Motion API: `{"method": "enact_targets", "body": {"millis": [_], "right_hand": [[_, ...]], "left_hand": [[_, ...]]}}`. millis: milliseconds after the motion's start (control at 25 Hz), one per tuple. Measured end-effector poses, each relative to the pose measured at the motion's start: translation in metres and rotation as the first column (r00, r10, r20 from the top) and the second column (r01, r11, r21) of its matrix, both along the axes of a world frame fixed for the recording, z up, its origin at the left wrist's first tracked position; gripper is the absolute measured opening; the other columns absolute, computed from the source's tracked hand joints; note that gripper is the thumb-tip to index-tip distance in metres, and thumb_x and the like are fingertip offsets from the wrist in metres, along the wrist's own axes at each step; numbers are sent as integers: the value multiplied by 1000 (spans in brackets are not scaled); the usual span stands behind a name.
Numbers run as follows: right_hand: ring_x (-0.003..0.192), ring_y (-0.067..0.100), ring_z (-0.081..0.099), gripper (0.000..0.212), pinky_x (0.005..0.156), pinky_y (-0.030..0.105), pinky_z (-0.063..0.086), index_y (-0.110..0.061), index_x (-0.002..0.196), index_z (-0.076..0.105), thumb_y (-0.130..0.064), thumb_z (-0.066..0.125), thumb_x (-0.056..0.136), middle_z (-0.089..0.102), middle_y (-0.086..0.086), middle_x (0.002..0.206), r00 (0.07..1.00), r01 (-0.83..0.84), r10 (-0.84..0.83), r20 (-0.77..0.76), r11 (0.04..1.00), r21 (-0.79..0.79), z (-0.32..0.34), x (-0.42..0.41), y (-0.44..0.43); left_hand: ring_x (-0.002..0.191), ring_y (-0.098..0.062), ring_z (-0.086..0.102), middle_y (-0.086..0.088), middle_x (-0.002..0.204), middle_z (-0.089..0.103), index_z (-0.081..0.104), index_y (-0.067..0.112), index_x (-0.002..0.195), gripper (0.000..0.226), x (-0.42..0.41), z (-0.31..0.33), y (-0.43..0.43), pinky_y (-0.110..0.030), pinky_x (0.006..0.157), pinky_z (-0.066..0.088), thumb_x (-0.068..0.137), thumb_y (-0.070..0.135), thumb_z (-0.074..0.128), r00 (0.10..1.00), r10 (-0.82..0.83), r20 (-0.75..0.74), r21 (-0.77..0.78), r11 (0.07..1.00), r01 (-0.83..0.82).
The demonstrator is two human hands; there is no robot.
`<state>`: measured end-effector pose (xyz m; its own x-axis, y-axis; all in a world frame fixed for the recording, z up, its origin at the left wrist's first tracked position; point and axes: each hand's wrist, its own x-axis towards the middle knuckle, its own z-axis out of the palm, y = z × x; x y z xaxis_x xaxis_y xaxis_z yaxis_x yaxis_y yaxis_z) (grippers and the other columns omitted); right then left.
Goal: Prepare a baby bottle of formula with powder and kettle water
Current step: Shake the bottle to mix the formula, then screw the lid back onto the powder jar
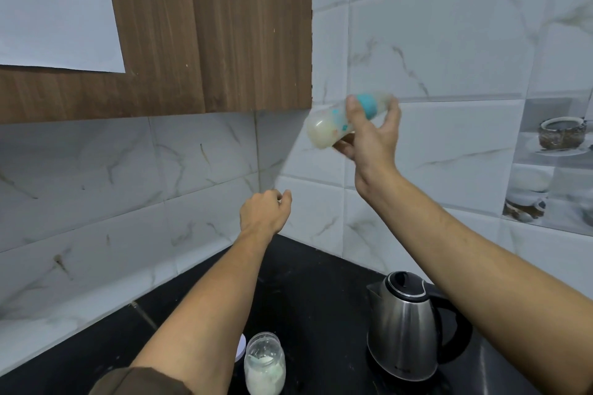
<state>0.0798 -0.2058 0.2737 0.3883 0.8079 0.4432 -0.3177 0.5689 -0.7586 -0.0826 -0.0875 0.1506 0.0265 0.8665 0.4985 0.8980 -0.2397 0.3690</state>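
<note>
Right hand (pixel 369 141) grips, fingers wrapped mid-body, the clear plastic teal-collared baby bottle (pixel 322 128), milky-filled, tilted high above black bench (pixel 305 282): light, smooth, probably slippery; left hand (pixel 263 213) curled, contents cannot be told.

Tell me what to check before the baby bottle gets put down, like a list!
1. Bottle held safely: the right hand is wrapped around the baby bottle, which is up in the air and tilted. Ok.
2. Bottle top on tight: a teal ring shows, but it is too blurry. Cannot tell.
3. Powder mixed in: the liquid looks milky, but it is blurred. Cannot tell.
4. Landing spot: bare black counter shows between the powder jar and the kettle. Ok.
5. Powder jar closed: its mouth is open, with no lid on it. Not ok.
6. Kettle safe: it stands upright with its lid shut. Ok.
</note>
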Motion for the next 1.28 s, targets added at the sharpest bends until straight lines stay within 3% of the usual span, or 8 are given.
{"method": "enact_targets", "body": {"millis": [80, 160, 320, 440, 520, 760, 1000, 1280], "right_hand": [[105, 29, 76, 79, 75, 38, 66, -40, 156, 32, -26, 79, 95, 71, 13, 125, 910, -58, 81, 407, 996, -67, -14, 4, 0], [102, 22, 77, 77, 74, 37, 66, -41, 153, 37, -25, 81, 92, 75, 12, 120, 777, -59, 87, 623, 996, -65, -30, 9, 1], [104, 20, 75, 85, 83, 45, 66, -42, 158, 31, -33, 82, 90, 72, 7, 120, 787, 94, -1, 617, 989, -118, -63, 14, 17], [113, 21, 69, 91, 97, 47, 60, -37, 159, 29, -38, 81, 84, 66, 2, 129, 660, 205, 9, 751, 960, -192, -100, 13, 33], [114, 19, 67, 80, 102, 46, 57, -27, 151, 42, -35, 82, 83, 67, -1, 127, 618, 242, 40, 785, 941, -238, -122, 13, 39], [102, 21, 69, 77, 90, 41, 58, -23, 130, 49, -43, 92, 70, 70, -1, 111, 501, 420, 131, 855, 827, -373, -203, 19, 44], [97, 22, 59, 71, 79, 35, 49, -21, 119, 45, -34, 94, 69, 64, 3, 110, 390, 506, 305, 869, 717, -479, -273, 29, 32], [104, 26, 66, 71, 90, 46, 59, -23, 120, 47, -27, 96, 69, 65, 6, 117, 370, 530, 438, 820, 625, -573, -321, 34, 16]], "left_hand": [[78, -28, 66, -6, 78, 69, 68, 15, 83, 53, 0, -2, 0, -36, 71, 54, 107, 50, 35, 1000, -9, -5, -11, 1000, 9], [78, -31, 64, -8, 81, 70, 64, 16, 80, 48, -2, -2, -1, -37, 71, 53, 105, 47, 38, 1000, 2, -13, -18, 1000, -3], [77, -33, 61, -10, 81, 68, 67, 12, 83, 50, -3, -13, -3, -34, 67, 42, 104, 46, 38, 1000, 16, -3, -33, 999, -16], [79, -32, 61, -6, 81, 68, 70, 15, 87, 46, 0, -32, -4, -35, 69, 43, 103, 47, 40, 1000, -19, 22, -73, 997, 21], [81, -30, 62, -3, 83, 69, 72, 19, 92, 42, 1, -45, -4, -35, 70, 45, 103, 46, 42, 999, -44, 22, -89, 995, 46], [96, -32, 68, -5, 102, 77, 77, 20, 108, 39, 5, -91, -9, -38, 79, 52, 103, 44, 47, 998, -67, -1, -171, 983, 66], [104, -29, 70, -1, 109, 78, 74, 23, 120, 37, 21, -129, -19, -39, 87, 53, 104, 43, 48, 992, -122, -18, -273, 955, 112], [103, -27, 70, 0, 108, 77, 74, 23, 119, 34, 29, -158, -27, -38, 86, 54, 103, 42, 51, 985, -173, -10, -342, 926, 159]]}}
